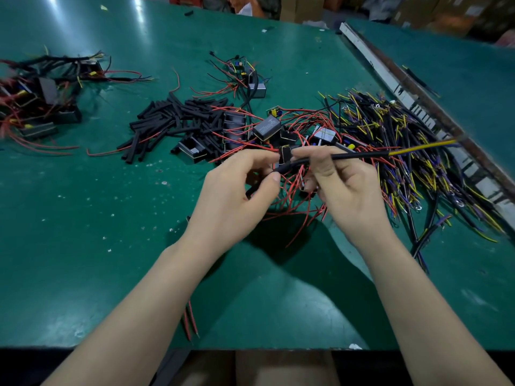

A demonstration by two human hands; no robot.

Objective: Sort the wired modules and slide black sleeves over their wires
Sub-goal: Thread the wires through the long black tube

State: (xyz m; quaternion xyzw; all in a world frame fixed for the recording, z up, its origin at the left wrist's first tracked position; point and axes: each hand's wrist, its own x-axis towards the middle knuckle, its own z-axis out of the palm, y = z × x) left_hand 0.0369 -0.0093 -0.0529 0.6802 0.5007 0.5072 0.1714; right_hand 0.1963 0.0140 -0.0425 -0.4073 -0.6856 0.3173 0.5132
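Both hands work above the green surface near centre. The left hand has its grip closed on the near end of a black sleeve, thumb and fingers pinching it. The right hand pinches the same sleeve further along; a yellow wire emerges from its far end toward 2 o'clock. A loose pile of black sleeves lies at 11 o'clock from the hands. Wired modules with red leads sit at 12 o'clock, just beyond the fingers. A tangle of yellow and purple wires spreads at 3 o'clock. A further heap of modules rests well apart at 10 o'clock.
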